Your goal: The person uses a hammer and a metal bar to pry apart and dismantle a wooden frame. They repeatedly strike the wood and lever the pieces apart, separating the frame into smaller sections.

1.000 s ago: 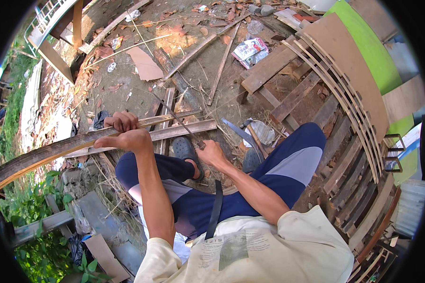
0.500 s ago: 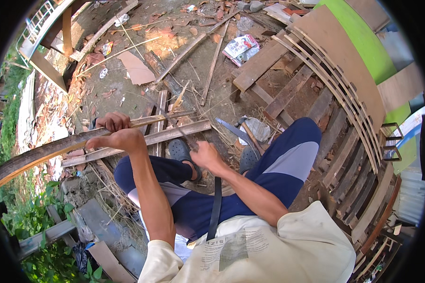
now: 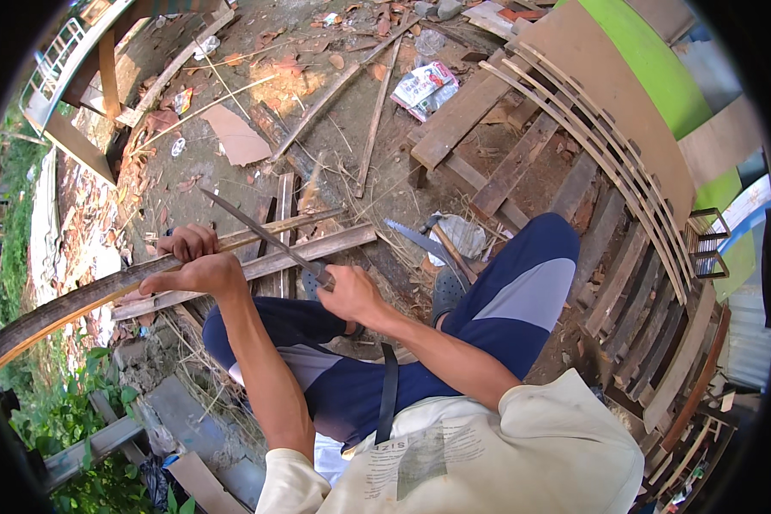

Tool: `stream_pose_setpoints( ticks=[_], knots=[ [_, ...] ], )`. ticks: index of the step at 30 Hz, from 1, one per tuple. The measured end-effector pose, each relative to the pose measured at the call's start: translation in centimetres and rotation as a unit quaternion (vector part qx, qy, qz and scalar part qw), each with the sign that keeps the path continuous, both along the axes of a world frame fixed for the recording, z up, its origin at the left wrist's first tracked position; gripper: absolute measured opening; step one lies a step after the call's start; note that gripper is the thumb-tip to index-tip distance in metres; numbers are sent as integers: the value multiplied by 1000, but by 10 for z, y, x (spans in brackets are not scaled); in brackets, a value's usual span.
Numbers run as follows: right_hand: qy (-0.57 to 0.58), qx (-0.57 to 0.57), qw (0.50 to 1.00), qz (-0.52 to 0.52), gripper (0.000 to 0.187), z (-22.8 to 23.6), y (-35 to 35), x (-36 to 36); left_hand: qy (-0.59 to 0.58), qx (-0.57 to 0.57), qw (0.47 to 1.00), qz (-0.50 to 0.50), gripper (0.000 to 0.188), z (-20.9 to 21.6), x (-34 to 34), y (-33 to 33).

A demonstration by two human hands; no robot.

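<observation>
My left hand (image 3: 199, 267) is wrapped round a long wooden strip (image 3: 86, 300), fingers over its far side and thumb along its near side. The strip runs from the left rim to the ground ahead of me, dark on top with a pale cut edge. In my right hand (image 3: 351, 294) is a machete (image 3: 253, 227), held by its handle. Its long dark blade points to the far left and crosses above the strip, just beyond my left hand; whether it touches the wood I cannot tell. A second wooden slat (image 3: 317, 248) lies beneath the strip.
By my right foot lie a saw blade (image 3: 415, 238), a hammer (image 3: 454, 250) and a crumpled white bag (image 3: 465, 233). A stack of slatted wood (image 3: 565, 184) fills the right side. Loose sticks (image 3: 343, 90) and a printed bag (image 3: 426, 88) lie ahead. Plants (image 3: 77, 411) grow at left.
My right hand has shifted slightly left, and the machete's blade has swung left across the strip. My left hand keeps its grip, moved a little left with the view.
</observation>
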State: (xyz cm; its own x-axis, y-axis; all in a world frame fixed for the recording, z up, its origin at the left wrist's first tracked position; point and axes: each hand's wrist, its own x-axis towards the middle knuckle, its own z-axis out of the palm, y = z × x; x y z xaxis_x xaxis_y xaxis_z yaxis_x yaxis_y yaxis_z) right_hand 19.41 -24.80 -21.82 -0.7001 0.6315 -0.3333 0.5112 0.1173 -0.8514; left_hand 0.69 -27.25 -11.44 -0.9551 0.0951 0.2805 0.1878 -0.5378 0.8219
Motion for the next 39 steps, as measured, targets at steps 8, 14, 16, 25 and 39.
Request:
stream_pose_setpoints(
  ticks=[8, 14, 16, 25, 39],
  knots=[
    [-173, -65, 982, -37, 36, -128, 39, 15, 9, -12, 1000, 23, 79, -2, 3, -4],
    [12, -14, 1000, -4, 24, -20, 7, -3, -11, 2, 1000, 23, 79, -2, -6, 0],
    [47, 15, 999, 13, 24, -14, 4, -6, -14, -5, 1000, 25, 79, 2, -5, 1],
    [-191, -67, 979, -34, 33, -112, 46, 1, -7, 2, 999, 31, 79, -1, -8, 5],
    [-247, -56, 967, 1, 36, -173, 84, 15, -1, -11, 999, 44, 79, 3, -12, 14]
  ],
)
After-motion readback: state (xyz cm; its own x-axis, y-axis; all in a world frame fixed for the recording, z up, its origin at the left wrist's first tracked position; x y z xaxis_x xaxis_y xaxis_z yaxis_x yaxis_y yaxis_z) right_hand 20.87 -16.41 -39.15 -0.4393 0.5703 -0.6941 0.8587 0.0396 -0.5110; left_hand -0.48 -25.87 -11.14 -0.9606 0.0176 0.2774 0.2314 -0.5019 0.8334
